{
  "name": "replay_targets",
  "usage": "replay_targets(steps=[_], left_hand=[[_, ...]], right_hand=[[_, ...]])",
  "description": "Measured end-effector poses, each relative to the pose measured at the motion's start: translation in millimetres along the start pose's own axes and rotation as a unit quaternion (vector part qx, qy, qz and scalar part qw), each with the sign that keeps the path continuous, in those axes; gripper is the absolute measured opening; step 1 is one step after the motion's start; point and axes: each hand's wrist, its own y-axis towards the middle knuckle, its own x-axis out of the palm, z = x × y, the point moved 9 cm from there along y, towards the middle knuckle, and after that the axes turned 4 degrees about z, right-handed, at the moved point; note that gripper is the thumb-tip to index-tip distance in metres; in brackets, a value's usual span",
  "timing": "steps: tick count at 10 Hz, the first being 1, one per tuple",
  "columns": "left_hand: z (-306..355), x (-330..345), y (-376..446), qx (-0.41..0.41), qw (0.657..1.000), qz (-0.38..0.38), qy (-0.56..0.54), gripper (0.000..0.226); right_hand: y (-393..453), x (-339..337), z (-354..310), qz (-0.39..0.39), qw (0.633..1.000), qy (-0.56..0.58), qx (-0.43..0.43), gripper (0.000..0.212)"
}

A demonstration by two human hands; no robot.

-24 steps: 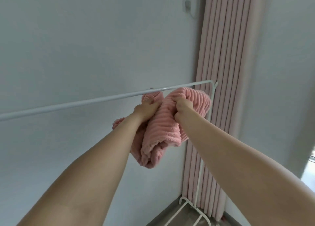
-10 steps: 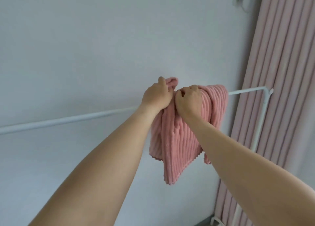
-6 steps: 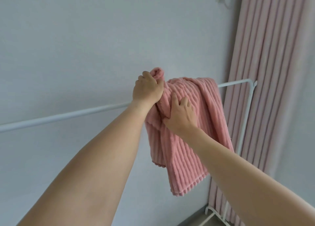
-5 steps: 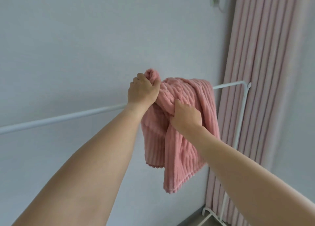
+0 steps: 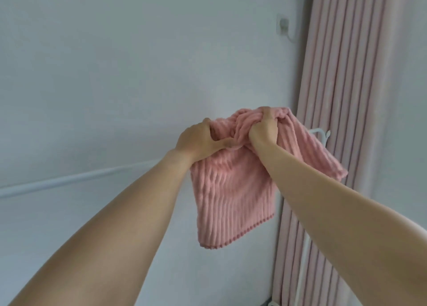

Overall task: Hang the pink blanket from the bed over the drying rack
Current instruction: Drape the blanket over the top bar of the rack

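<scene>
Head view: left hand [image 5: 198, 141] and right hand [image 5: 263, 130], each fisted on bunched pink blanket [image 5: 233, 190], hold it draped over the drying rack [image 5: 69, 178] rail, apparently for spreading.

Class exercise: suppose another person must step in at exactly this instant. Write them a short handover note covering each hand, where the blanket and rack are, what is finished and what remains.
Left hand: shut on the pink blanket, gripping its bunched top.
Right hand: shut on the same bunch, a little higher.
Drying rack: its top bar runs from the left to the corner beside the pink curtain.
Done: blanket raised to the bar's right end, part hanging down.
Left: spread it along the bar, then let go.
</scene>
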Motion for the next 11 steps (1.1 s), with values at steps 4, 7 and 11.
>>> replay_targets(steps=[4,7,11], left_hand=[[-23,3,-4,0.061,0.997,0.049,0.017,0.022],[-12,-15,-7,-0.015,0.984,0.168,0.06,0.011],[-22,-16,-7,-0.088,0.969,0.227,0.04,0.01]], right_hand=[[27,113,73,-0.26,0.933,-0.25,-0.016,0.036],[42,81,75,-0.133,0.84,-0.492,-0.184,0.029],[30,-10,113,-0.052,0.902,-0.426,0.048,0.075]])
